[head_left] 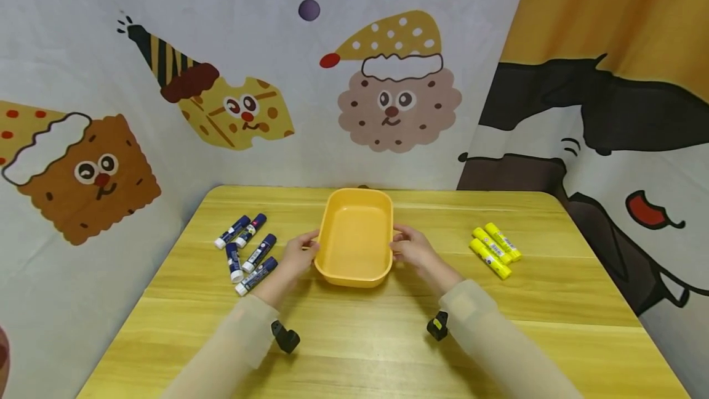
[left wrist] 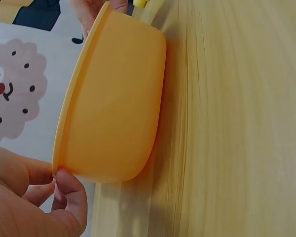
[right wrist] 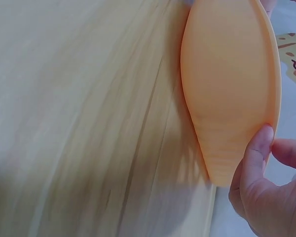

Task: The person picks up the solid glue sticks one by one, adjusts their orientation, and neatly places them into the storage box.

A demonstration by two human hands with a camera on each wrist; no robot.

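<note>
An orange-yellow plastic basin (head_left: 357, 239), rectangular with rounded corners, is at the middle of the wooden table with nothing inside. My left hand (head_left: 301, 253) pinches its rim on the left side, thumb and fingers meeting at the edge in the left wrist view (left wrist: 37, 197). On the opposite side my right hand (head_left: 412, 246) pinches the rim likewise; the right wrist view shows its thumb (right wrist: 262, 140) against the outer wall. Whether the basin's underside touches the tabletop is hard to tell.
Several dark blue glue sticks (head_left: 259, 253) with white caps lie left of the basin. Three yellow glue sticks (head_left: 495, 250) lie together at the right. Behind the wooden table (head_left: 354, 337) hangs a cloth (head_left: 310, 109) printed with cartoon biscuits.
</note>
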